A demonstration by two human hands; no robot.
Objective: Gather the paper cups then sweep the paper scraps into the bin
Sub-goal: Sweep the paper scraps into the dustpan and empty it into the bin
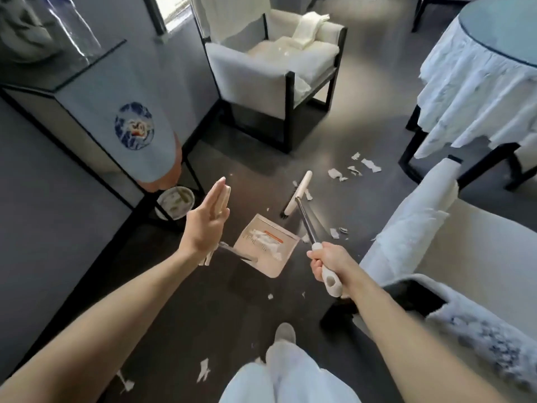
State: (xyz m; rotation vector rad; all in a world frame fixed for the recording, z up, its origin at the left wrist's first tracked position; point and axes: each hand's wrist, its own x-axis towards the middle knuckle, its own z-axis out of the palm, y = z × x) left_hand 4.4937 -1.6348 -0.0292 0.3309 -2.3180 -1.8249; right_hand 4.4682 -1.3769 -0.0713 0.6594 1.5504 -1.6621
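- Gripping in the right hand (325, 264) the white-handled, metal-shafted broom (303, 212), cream head down on the dark floor (203, 315).
- Holding the left hand (207, 225) flat, fingers straight, beside the beige plastic dustpan's (271, 269) cream grip; contact unclear.
- Seen inside the dustpan: torn white paper scraps (264, 238); more strewn on the floor.
- Farther left, under a black-framed stand (87, 82): round white bin (186, 212).

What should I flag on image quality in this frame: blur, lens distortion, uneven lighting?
Head view: strong wide-angle bending toward the edges, slanting the cabinet; daylight leaves a bright patch on the floor beside the armchair, while the nearer floor is dark; the dustpan and broom read clearly; the patterned fabric at lower right is smeared.
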